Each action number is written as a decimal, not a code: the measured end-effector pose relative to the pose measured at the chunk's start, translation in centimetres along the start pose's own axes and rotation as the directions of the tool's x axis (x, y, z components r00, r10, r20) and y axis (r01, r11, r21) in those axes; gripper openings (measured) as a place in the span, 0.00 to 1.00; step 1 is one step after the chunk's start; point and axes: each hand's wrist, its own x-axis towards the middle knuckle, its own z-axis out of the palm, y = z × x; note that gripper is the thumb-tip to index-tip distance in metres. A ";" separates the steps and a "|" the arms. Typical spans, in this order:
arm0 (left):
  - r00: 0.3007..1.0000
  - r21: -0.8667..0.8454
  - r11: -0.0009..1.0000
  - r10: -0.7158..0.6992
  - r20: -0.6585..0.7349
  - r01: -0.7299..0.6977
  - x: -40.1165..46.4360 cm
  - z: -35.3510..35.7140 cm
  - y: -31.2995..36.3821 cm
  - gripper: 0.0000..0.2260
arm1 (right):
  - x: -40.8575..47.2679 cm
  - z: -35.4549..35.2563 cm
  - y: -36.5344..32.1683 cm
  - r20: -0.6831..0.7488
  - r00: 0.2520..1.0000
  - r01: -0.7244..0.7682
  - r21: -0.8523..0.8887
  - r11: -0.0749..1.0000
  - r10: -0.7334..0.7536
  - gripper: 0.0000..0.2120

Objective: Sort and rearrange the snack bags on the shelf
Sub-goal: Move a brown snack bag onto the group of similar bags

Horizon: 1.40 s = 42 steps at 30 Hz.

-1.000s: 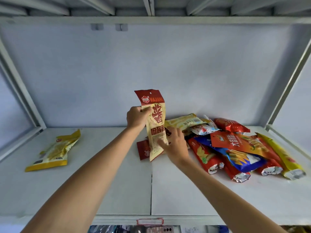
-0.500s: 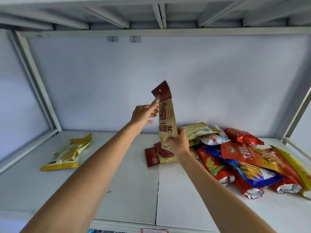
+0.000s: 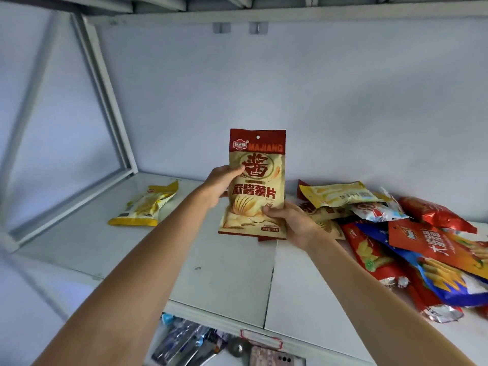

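I hold a red-and-cream chip bag (image 3: pixel 254 180) marked MAJIANG upright above the white shelf (image 3: pixel 227 281), its front facing me. My left hand (image 3: pixel 220 184) grips its left edge at mid height. My right hand (image 3: pixel 293 220) grips its lower right corner. A yellow snack bag (image 3: pixel 144 204) lies flat alone on the shelf's left side. A loose pile of snack bags (image 3: pixel 412 241) in red, blue, orange and yellow covers the right side, just right of my right hand.
The shelf's white back wall (image 3: pixel 317 101) and a slanted metal frame post (image 3: pixel 105 96) bound the space at the rear and left. A red price-tag holder (image 3: pixel 261 339) sits on the front edge. Packaged goods (image 3: pixel 190 344) show on the lower shelf.
The bag has turned from edge-on to face me and come lower. My left hand has closed on its left edge. The camera view has shifted leftward and down.
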 end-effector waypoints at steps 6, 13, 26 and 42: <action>0.989 -0.059 0.997 0.034 -0.141 -0.043 1.3 -4.4 -2.4 0.13 | 3.8 4.0 3.0 -0.168 0.985 -0.073 -0.210 0.975 0.038 0.22; 0.981 -0.003 0.997 -0.079 -0.176 0.079 5.3 -12.6 -6.6 0.10 | 8.5 11.2 7.1 -0.308 0.942 -0.174 -0.104 0.979 0.134 0.21; 0.985 0.525 0.834 -0.132 -0.110 0.171 11.2 -22.2 -10.2 0.24 | 13.8 19.5 10.7 -0.465 0.884 -0.335 -0.698 0.633 -0.045 0.28; 0.796 0.705 0.373 0.332 0.506 -0.604 8.2 -7.2 -4.0 0.17 | 1.8 5.3 -0.2 -0.483 0.740 -0.551 -0.834 -0.012 -0.468 0.24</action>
